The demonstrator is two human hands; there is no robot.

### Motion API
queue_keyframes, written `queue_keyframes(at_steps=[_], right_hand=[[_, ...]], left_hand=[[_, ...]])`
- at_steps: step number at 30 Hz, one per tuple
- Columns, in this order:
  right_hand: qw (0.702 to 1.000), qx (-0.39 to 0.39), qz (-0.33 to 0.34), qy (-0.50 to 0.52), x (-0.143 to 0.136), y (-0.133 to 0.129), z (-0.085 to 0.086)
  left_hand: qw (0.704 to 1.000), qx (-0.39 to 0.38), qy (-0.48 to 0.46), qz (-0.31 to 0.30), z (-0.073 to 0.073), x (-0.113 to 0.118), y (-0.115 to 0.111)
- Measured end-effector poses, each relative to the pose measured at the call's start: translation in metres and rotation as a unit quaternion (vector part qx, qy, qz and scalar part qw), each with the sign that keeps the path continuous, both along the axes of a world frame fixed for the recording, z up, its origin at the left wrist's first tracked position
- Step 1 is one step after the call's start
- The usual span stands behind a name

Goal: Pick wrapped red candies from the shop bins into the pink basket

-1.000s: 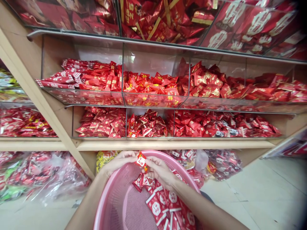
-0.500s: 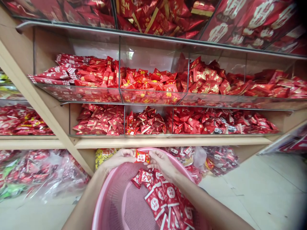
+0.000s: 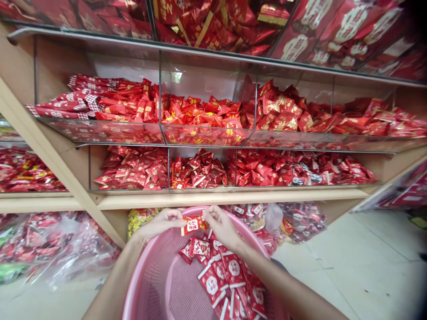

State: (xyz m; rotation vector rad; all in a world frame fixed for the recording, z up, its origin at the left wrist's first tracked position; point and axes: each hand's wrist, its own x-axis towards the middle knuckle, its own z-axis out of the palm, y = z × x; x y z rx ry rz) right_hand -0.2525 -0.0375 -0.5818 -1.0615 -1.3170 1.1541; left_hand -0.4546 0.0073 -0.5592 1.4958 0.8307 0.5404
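A small red packet with a white label (image 3: 193,225) is stretched between my two hands, above the far side of a pink plastic basket (image 3: 142,278). My left hand (image 3: 162,224) pinches its left end, and my right hand (image 3: 220,226) pinches the upper right corner. Its printed face is turned toward me. Below, inside the basket, several red packets with white round prints (image 3: 235,268) are heaped on the right. Two differently printed red packets (image 3: 201,247) lie at the top of that heap. The basket's mesh floor shows on the left.
Ahead stands a wooden shelf (image 3: 233,195) with clear-fronted bins of red packets (image 3: 200,113). Under it, clear plastic bags of packets (image 3: 300,222) rest on the tiled floor (image 3: 363,253). More bagged packets (image 3: 56,240) lie at the left, beyond a wooden upright (image 3: 60,164).
The packet has tilted, its right end rising, and now shows more of its length between my hands. My right fingers have shifted to its upper corner. The whole view has drifted slightly.
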Motion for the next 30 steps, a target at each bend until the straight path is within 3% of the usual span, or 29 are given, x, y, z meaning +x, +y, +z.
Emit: queue_keyframes(at_steps=[5, 15, 21, 25, 30], right_hand=[[0.998, 0.041, -0.04, -0.021, -0.001, 0.001, -0.002], [0.996, 0.022, -0.081, -0.012, -0.003, -0.005, 0.007], [0.996, 0.028, -0.081, 0.007, -0.003, -0.008, 0.004], [0.994, -0.007, -0.097, 0.053, -0.008, -0.009, -0.002], [0.991, -0.059, -0.06, 0.102, -0.007, -0.019, 0.001]], left_hand=[[1.0, 0.005, 0.022, 0.012, -0.003, -0.001, 0.004], [0.997, 0.045, 0.066, -0.004, -0.005, -0.001, 0.009], [0.995, 0.057, 0.076, -0.011, -0.001, 0.0, 0.008], [0.995, 0.065, 0.071, -0.006, 0.001, 0.002, 0.006], [0.989, 0.102, 0.109, 0.0, -0.004, -0.001, 0.01]])
